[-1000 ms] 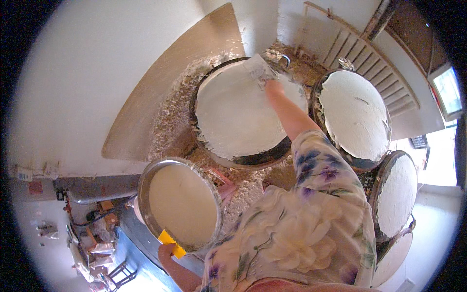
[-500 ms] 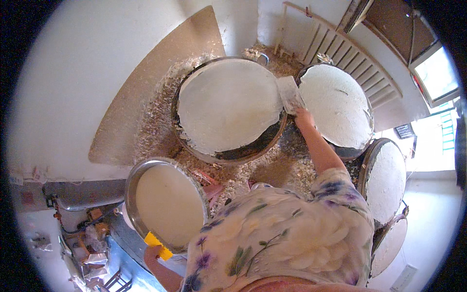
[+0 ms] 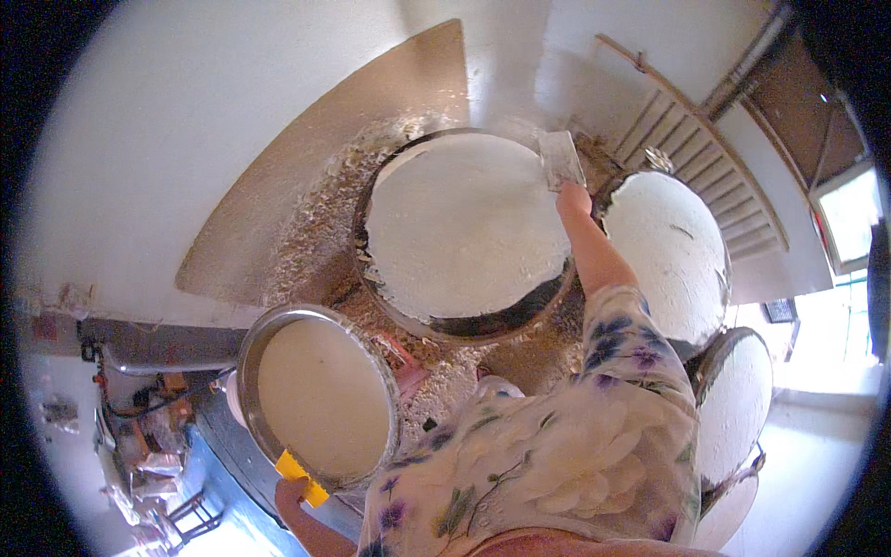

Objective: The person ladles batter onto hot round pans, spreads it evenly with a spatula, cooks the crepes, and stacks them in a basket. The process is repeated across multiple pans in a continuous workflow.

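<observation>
In the head view, the left hand [image 3: 294, 490] has its fingers closed on a yellow scraper [image 3: 304, 477] at the near rim of a metal basin [image 3: 248, 381]; the right hand [image 3: 574, 199] grips a flat spreader [image 3: 561, 160], fingers curled, by the right edge of a white-coated griddle [image 3: 501, 323].

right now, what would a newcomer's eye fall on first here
The big round pan in the middle, spread with a white layer, stands out first. At its far right edge, the right hand holds a flat, pale scraper. At lower left, the left hand holds a yellow scraper by the near rim of a bowl.
</observation>
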Motion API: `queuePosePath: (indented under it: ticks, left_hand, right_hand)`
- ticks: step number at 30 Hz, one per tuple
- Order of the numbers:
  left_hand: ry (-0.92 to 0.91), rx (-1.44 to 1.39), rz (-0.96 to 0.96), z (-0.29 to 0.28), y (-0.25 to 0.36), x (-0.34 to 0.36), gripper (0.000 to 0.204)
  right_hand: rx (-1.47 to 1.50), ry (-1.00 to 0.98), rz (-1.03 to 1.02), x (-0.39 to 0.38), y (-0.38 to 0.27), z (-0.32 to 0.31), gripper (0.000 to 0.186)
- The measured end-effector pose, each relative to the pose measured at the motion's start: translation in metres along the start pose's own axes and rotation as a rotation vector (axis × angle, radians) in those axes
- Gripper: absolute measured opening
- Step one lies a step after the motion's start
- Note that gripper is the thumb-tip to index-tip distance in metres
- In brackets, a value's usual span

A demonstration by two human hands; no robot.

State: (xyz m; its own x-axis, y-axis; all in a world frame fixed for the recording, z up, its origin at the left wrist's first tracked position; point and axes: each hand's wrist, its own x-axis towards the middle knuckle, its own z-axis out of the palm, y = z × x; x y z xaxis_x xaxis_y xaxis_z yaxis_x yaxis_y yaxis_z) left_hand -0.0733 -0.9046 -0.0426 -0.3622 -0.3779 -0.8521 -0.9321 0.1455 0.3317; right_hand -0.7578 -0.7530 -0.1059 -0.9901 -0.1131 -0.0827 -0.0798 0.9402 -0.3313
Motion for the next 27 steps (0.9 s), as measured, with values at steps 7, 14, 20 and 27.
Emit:
queuePosePath:
  ticks: [7, 14, 20, 27]
  left_hand:
    - [0.178, -0.014, -0.157, -0.037, -0.021, -0.008, 0.030]
    - [0.465, 0.127, -0.464, -0.162, -0.073, 0.004, 0.030]
    - [0.476, 0.262, -0.331, -0.157, -0.103, 0.010, 0.032]
    - [0.640, 0.583, -0.216, -0.088, -0.140, -0.010, 0.037]
  right_hand:
    - [0.052, -0.187, -0.370, 0.068, -0.182, 0.090, 0.036]
    - [0.262, -0.565, -0.714, -0.137, -0.274, 0.122, 0.041]
    - [0.070, -0.555, -1.527, -0.317, -0.211, 0.107, 0.040]
    - [0.403, -0.872, -1.305, -0.445, -0.154, 0.090, 0.046]
